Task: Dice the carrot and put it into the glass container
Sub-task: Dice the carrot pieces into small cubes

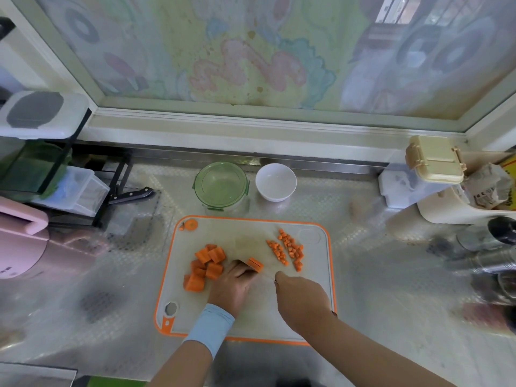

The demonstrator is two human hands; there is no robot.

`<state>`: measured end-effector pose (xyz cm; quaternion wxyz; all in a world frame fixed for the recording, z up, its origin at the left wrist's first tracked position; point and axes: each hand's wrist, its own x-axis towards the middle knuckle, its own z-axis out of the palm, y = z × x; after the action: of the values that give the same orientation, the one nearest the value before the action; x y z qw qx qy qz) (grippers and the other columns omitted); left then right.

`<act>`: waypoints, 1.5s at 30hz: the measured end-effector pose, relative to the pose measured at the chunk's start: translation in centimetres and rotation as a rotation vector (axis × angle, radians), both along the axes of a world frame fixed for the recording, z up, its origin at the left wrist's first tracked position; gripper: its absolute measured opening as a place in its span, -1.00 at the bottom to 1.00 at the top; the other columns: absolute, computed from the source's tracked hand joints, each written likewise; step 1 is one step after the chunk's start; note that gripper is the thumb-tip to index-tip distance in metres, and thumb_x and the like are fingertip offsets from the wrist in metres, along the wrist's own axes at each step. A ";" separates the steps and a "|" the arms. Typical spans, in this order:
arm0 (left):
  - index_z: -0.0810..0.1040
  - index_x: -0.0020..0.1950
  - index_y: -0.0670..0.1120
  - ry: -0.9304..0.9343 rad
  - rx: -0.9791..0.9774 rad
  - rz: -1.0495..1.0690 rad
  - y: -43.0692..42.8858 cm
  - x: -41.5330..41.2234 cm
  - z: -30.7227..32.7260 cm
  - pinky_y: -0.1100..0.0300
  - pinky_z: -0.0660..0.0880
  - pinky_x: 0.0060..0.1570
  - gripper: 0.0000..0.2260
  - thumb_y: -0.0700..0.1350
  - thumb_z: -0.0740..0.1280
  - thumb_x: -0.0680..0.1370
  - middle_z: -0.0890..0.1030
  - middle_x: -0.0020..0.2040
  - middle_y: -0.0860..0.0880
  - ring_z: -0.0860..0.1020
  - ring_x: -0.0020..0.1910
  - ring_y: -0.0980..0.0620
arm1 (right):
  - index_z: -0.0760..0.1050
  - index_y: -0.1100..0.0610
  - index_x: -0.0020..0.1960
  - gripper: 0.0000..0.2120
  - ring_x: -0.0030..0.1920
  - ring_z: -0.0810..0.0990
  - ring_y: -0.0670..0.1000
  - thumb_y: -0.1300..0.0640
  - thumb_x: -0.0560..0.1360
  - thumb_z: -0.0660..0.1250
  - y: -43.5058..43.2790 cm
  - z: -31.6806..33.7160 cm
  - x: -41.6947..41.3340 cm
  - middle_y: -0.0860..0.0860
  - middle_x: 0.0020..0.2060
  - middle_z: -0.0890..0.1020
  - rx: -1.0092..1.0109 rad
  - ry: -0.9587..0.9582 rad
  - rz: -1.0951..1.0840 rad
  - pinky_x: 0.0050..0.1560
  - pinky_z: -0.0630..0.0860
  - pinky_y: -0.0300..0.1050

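Observation:
A white cutting board with an orange rim [331, 263] lies on the steel counter. Large carrot chunks [205, 265] are piled on its left part, and small carrot dice [289, 248] are spread at its upper right. My left hand [233, 286], with a blue wristband, holds a sliced carrot piece [255, 264] down on the board with curled fingers. My right hand [300, 296] is just to the right, curled round a knife handle; the blade [265, 282] shows only as a pale blur between the hands. The glass container [222, 188] with its green lid stands behind the board.
A white bowl [276, 182] stands right of the container. A black-handled knife [131, 195] lies at the left by a rack with plastic boxes. A pink appliance [19, 238] is at the far left. Jars, bags and metal ware crowd the right side.

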<state>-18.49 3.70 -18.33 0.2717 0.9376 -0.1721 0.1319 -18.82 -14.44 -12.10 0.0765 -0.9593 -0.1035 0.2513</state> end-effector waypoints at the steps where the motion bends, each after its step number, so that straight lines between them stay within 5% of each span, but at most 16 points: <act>1: 0.69 -0.15 -0.10 -0.002 0.008 0.001 0.0 0.0 0.1 0.29 0.45 -0.12 -0.81 -0.20 0.27 0.46 0.65 -0.14 -0.01 0.52 -0.05 0.02 | 0.26 0.02 -0.08 -0.88 -0.42 0.48 0.06 0.18 0.62 0.11 0.0 0.1 -0.2 -0.05 -0.41 0.43 -0.001 -0.001 0.007 -0.41 0.39 -0.07; 26: 0.69 -0.11 -0.12 0.057 -0.075 -0.024 0.4 0.2 -1.0 0.28 0.45 -0.04 -0.82 -0.17 0.28 0.52 0.65 -0.09 -0.03 0.52 0.00 0.02 | 0.38 0.04 0.05 -0.91 -0.39 0.45 -0.02 0.17 0.64 0.13 -0.1 1.7 0.7 -0.03 -0.34 0.49 -0.025 0.086 -0.010 -0.39 0.42 -0.13; 40: 0.68 -0.11 -0.14 0.049 -0.033 -0.049 0.5 0.1 -1.2 0.22 0.43 0.03 -0.90 -0.23 0.36 0.47 0.63 -0.08 -0.05 0.51 0.01 -0.03 | 0.28 0.01 -0.05 -0.89 -0.36 0.51 0.04 0.11 0.65 0.09 0.4 -0.2 1.0 -0.03 -0.34 0.48 0.017 0.086 -0.045 -0.36 0.45 -0.06; 45: 0.68 -0.11 -0.13 0.042 -0.038 0.011 0.1 -0.3 -0.9 0.23 0.45 -0.04 -0.91 -0.26 0.39 0.45 0.63 -0.10 -0.04 0.52 -0.03 -0.03 | 0.27 0.03 -0.05 -0.81 -0.41 0.40 0.01 0.04 0.71 -0.01 0.2 0.1 0.6 -0.06 -0.37 0.41 0.022 0.039 -0.009 -0.38 0.32 -0.08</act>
<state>-18.77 3.83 -19.21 0.2924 0.9358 -0.1584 0.1168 -18.17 -14.20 -11.99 0.0904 -0.9538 -0.1003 0.2683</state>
